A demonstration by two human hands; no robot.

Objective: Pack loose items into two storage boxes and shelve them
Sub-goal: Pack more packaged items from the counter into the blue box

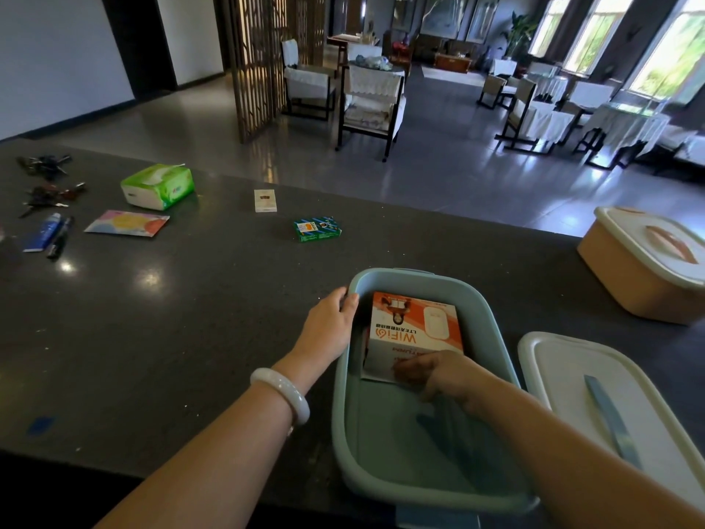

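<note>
- The left hand (331, 318) rests on the left rim of the blue storage box (492, 311), fingers curled over the edge and gripping it; a pale bangle (280, 391) sits on that wrist.
- The right hand (435, 376) is down inside the blue storage box, fingers bent and pinching the near edge of the WiFi router carton (416, 330).
- The carton lies tilted in the far half of the box, its orange-and-white printed face up; something flat lies under it, too hidden to name.
- The box stands at the near edge of the dark bench (190, 318); its white lid (595, 379), with a blue handle strip, lies just to the right on the bench.
- Further right and back stands the orange storage box (625, 276), its white lid on.
- Loose on the bench, well apart from the boxes: a green card box (317, 229), a small white packet (265, 200), a green tissue pack (157, 185), a colourful flat pouch (127, 223), a blue tube (42, 232) beside a dark pen (60, 237), and bunches of keys (44, 164) at the far left.
- Nothing stands between the hands and those loose items.
</note>
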